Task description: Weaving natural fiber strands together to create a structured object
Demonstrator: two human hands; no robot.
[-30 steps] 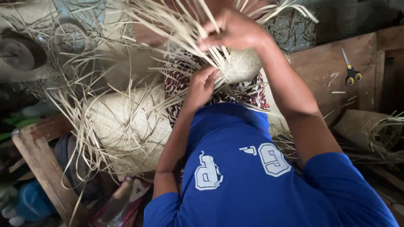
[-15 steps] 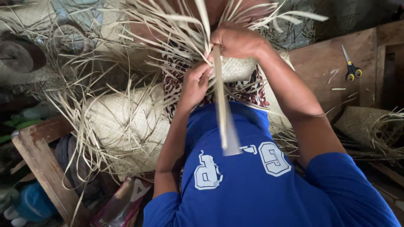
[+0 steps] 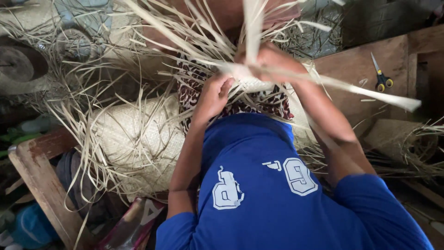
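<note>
Person in blue shirt (image 3: 277,194) weaving, seen from above. Left hand (image 3: 213,96) curled, fingers pressing down on the near edge of the small woven piece (image 3: 252,84) at centre, on the lap over patterned brown-white cloth (image 3: 192,95). Right hand (image 3: 270,58) just beyond it, closed around pale loose strips (image 3: 252,28); one blurred strip (image 3: 370,92) runs from that hand out to the right, another stands up toward the far edge. How tight the right grip is can't be told, motion blur. Hands close together, both touching the woven piece.

Left of the lap: large rolled woven mat (image 3: 138,134) with many loose strip ends fanning out around it. Near left: wooden plank (image 3: 41,185). Right: wooden surface (image 3: 356,65) with yellow-handled scissors (image 3: 381,76) lying on it, well apart from the hands. Near right: another rolled woven piece (image 3: 397,139) with frayed ends. Far left: round dark object (image 3: 18,65), partly hidden by strips.
</note>
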